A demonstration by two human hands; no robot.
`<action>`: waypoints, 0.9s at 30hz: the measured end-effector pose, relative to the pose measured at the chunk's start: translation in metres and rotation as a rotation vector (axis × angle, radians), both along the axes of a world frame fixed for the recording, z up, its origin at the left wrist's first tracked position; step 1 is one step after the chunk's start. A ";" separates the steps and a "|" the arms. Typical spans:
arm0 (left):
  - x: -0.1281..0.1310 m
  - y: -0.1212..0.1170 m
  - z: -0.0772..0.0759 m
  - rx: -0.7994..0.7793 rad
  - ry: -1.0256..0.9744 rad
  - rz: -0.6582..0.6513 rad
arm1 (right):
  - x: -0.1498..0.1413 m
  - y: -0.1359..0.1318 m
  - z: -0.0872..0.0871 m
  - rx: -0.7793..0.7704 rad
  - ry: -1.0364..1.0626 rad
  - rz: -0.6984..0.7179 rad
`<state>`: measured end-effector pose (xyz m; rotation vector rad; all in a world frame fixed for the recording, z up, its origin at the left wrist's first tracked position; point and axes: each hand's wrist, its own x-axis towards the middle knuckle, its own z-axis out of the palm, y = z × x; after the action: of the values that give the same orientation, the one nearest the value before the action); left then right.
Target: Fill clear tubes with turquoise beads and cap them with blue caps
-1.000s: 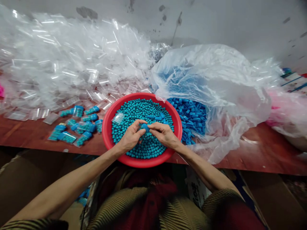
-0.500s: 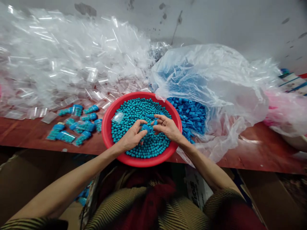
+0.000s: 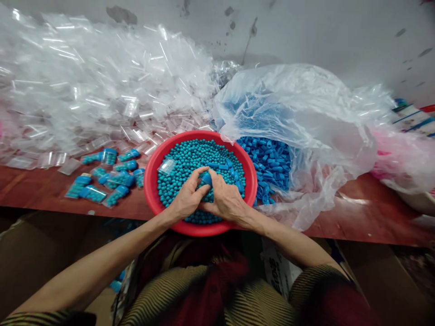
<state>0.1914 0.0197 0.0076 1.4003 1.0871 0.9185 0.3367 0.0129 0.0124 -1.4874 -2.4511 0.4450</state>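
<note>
A red basin (image 3: 152, 174) full of small teal balls (image 3: 190, 158) sits at the table's near edge. Both of my hands meet over the balls. My left hand (image 3: 186, 199) pinches a small blue-capped tube (image 3: 205, 179) between thumb and fingers. My right hand (image 3: 225, 199) is curled beside it, its fingertips pressed against the same tube. A small clear bag (image 3: 166, 166) lies on the balls at the basin's left. Several loose blue caps (image 3: 231, 171) lie on the balls at the right.
Several filled tubes with blue caps (image 3: 108, 179) lie on the table left of the basin. A large heap of clear empty tubes (image 3: 98, 90) fills the back left. An open plastic sack of blue caps (image 3: 272, 158) lies right of the basin. Pink bags (image 3: 404, 158) are far right.
My right hand, open and apart from the left half a second ago, has come back down and closed against the tube held by my left hand.
</note>
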 end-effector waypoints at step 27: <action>-0.002 -0.023 0.011 -0.250 -0.249 0.169 | -0.008 -0.005 0.018 0.004 0.151 0.182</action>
<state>0.1893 -0.0032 0.0181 0.9725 1.0983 1.0102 0.3284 0.0082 0.0302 -1.1868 -2.4735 0.5657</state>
